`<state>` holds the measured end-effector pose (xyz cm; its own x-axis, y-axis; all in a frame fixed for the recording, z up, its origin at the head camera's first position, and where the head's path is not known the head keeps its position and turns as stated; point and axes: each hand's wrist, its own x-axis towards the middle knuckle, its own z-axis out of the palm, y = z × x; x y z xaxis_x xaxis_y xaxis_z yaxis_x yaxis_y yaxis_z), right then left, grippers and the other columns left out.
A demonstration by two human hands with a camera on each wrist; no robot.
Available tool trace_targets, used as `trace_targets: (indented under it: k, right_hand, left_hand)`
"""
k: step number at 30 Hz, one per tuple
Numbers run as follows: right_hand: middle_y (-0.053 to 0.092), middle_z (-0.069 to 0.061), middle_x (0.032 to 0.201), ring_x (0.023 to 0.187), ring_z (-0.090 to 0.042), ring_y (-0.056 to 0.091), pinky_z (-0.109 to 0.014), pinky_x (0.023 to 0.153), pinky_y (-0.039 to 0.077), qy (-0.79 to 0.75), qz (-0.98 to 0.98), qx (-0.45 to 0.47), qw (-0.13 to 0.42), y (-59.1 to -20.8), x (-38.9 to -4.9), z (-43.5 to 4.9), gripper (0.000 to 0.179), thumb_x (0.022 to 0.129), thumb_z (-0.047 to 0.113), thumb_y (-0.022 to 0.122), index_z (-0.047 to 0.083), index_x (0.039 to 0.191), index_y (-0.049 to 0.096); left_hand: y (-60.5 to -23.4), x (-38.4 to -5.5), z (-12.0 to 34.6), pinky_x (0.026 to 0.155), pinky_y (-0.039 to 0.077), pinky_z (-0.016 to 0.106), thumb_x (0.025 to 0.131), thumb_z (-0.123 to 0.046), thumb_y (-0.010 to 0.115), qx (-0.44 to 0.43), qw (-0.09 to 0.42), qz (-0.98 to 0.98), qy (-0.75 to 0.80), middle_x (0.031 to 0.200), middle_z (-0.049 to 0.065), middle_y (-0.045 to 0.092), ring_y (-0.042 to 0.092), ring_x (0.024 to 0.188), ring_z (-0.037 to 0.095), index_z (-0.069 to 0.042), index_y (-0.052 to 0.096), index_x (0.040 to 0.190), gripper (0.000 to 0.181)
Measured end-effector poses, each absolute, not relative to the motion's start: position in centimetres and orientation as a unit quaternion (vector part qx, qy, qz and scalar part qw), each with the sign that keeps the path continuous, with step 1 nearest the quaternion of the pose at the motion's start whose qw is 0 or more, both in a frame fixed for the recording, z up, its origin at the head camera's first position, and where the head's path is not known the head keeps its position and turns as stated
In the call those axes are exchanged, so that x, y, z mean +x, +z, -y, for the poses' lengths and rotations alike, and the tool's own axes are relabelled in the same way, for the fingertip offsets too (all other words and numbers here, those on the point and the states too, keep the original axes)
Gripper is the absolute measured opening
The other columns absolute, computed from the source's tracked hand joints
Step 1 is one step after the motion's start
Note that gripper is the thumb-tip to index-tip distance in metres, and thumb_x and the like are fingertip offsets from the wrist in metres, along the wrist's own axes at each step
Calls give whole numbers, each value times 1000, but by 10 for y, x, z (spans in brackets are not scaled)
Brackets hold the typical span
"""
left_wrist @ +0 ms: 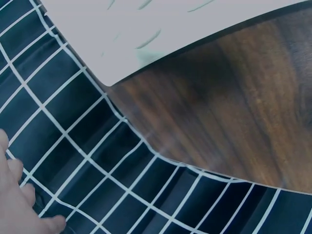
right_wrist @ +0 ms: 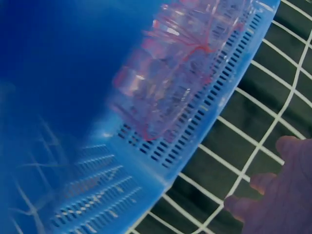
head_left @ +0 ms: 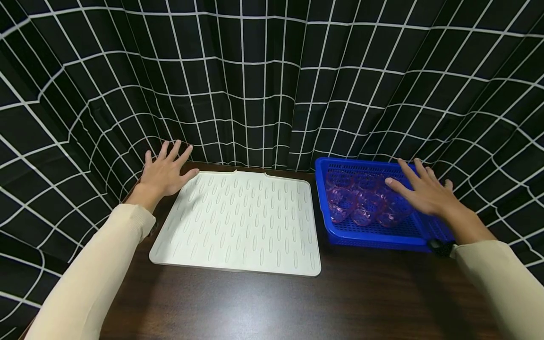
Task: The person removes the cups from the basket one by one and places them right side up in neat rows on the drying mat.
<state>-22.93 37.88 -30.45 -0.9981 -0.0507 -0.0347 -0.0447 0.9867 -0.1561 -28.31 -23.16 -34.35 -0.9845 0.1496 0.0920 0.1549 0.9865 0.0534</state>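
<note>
My left hand (head_left: 163, 174) is spread with straight fingers near the back left corner of a white board (head_left: 250, 217) with rows of raised oval ridges. It holds nothing; part of it shows at the lower left of the left wrist view. My right hand (head_left: 431, 191), also spread and holding nothing, hovers over the right side of a blue plastic basket (head_left: 374, 241). Inside the basket lie see-through pink plastic pieces (head_left: 361, 203) with rounded, cup-like shapes; their exact kind is unclear. The right wrist view shows the pink plastic (right_wrist: 165, 73) against the slotted basket wall.
Board and basket stand side by side on a dark brown wooden table (head_left: 272, 302). A black curtain (head_left: 263, 85) with a white grid hangs behind the table and along both sides, close to its back edge. Wood grain shows in front of both objects.
</note>
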Motion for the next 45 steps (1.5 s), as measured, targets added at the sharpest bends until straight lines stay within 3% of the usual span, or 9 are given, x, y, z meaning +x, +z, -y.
trace_targets:
  k: [6,13,20,30,45]
  right_hand:
    - [-17,-34,157,141,-61,-10,-84,98,-3,-134,-989,-29,54,-308,-224,-391,88,101,64,30,12,158,-12]
    - [-23,-32,156,141,-56,-19,-84,98,-1,-192,-978,-28,82,-316,-218,-401,90,101,61,35,10,157,-15]
    - [-23,-33,156,141,-58,-18,-82,101,-1,-219,-970,-40,92,-326,-215,-407,95,100,56,45,8,157,-14]
    - [-13,-38,156,140,-62,-10,-82,101,6,-238,-963,-57,108,-346,-215,-417,98,99,50,53,4,157,-11]
    - [5,-45,152,133,-70,10,-81,99,16,-236,-964,-49,110,-353,-214,-415,96,100,48,56,-4,156,-2]
  left_hand:
    - [-357,-283,236,110,1,74,100,-65,34,-118,-19,992,-45,165,20,3,0,149,48,-16,13,161,81]
    - [-368,-280,237,110,2,74,100,-66,34,-136,-55,986,-75,165,20,5,1,150,46,-16,14,161,82]
    - [-379,-274,239,112,3,72,99,-67,33,-152,-109,978,-97,165,21,4,1,150,46,-13,15,160,83]
    - [-394,-266,245,112,6,72,100,-58,44,-157,-118,974,-109,165,21,7,5,149,47,-12,20,159,79]
    - [-407,-258,249,113,10,70,98,-62,45,-141,-142,973,-112,163,23,16,10,148,48,-10,24,158,83]
